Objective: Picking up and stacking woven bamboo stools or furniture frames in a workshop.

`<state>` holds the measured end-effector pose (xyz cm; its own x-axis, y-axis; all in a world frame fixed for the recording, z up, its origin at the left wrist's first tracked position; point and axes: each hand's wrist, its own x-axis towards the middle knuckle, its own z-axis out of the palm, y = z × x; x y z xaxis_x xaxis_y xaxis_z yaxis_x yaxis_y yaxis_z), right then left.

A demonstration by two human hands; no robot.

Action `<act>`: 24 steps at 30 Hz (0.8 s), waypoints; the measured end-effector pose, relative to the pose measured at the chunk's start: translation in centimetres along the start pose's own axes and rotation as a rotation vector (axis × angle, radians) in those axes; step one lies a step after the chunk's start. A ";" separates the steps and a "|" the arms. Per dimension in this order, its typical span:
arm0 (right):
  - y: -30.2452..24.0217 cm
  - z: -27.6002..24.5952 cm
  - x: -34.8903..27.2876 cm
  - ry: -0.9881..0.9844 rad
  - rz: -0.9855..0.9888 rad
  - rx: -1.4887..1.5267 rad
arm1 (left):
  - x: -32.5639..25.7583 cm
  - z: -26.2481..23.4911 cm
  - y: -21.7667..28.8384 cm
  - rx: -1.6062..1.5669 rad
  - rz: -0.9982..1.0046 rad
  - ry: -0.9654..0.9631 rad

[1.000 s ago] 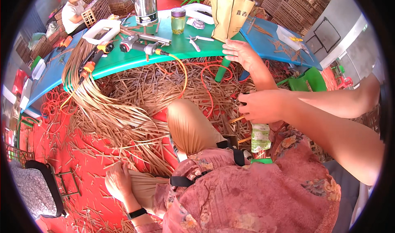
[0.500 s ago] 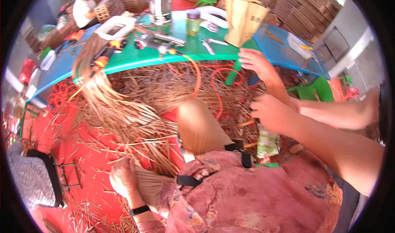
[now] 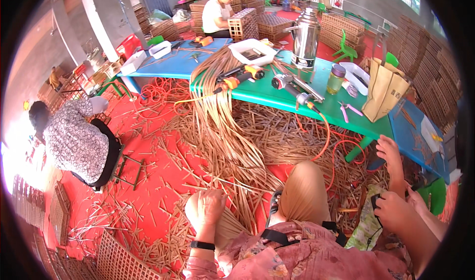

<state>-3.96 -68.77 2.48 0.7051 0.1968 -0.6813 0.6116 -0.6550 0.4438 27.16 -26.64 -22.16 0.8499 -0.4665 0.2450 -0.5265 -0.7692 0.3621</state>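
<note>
Two hands apart: left hand (image 3: 207, 208) fisted, gripping strips (image 3: 232, 146) trailing from table edge (image 3: 277, 102); right hand (image 3: 393, 211) closed around dark object (image 3: 374, 201).

A green table (image 3: 277, 99) is seen, and behind it a blue table (image 3: 173, 65). Beneath the green table, tan cane strips (image 3: 222, 131) and orange hose (image 3: 324, 136) are spread over a red floor (image 3: 148, 181). Nearest, a pink floral blouse (image 3: 307, 255) is worn.
</note>
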 end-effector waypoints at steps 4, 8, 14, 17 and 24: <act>0.9 -1.7 1.5 -0.158 -0.017 0.136 | -0.1 0.9 -1.0 0.022 0.008 -0.007; 0.6 -1.4 1.5 -0.106 -0.033 0.010 | 0.2 0.8 -0.7 0.019 0.017 0.014; 0.5 -1.9 1.3 -0.088 -0.008 -0.036 | 0.0 1.0 -0.9 0.019 0.043 0.028; 0.3 -0.9 1.1 -0.043 -0.081 -0.029 | 0.1 0.9 -0.8 0.026 0.023 0.006; 0.0 -0.5 0.5 -0.008 -0.024 0.125 | -0.1 1.2 -1.3 0.025 0.035 0.014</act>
<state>-3.40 -68.30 2.39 0.6880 0.2080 -0.6952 0.5783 -0.7360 0.3521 27.80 -26.07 -23.74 0.8303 -0.4878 0.2695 -0.5556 -0.7630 0.3305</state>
